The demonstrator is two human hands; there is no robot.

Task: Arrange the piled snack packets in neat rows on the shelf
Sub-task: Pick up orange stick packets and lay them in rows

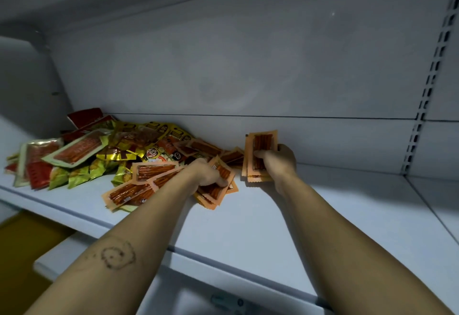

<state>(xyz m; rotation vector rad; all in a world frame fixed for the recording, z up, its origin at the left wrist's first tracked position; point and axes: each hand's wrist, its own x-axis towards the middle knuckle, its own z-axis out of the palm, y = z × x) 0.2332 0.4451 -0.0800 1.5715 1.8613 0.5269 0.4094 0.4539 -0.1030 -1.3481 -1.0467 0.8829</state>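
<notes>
One white shelf (323, 215) is carrying the mixed snack pile (119, 145) at left. Right grip (278, 163) is clamping an upright orange stick-packet stack (263, 140), likely collecting matches for a row. Left grip (206, 173) is pinching another orange packet (218, 193) at the pile's edge.

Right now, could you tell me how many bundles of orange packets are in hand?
2. The left hand grips a flat bundle at the right edge of the pile; the right hand holds an upright bundle just right of it. More loose ones may hide in the pile.
</notes>
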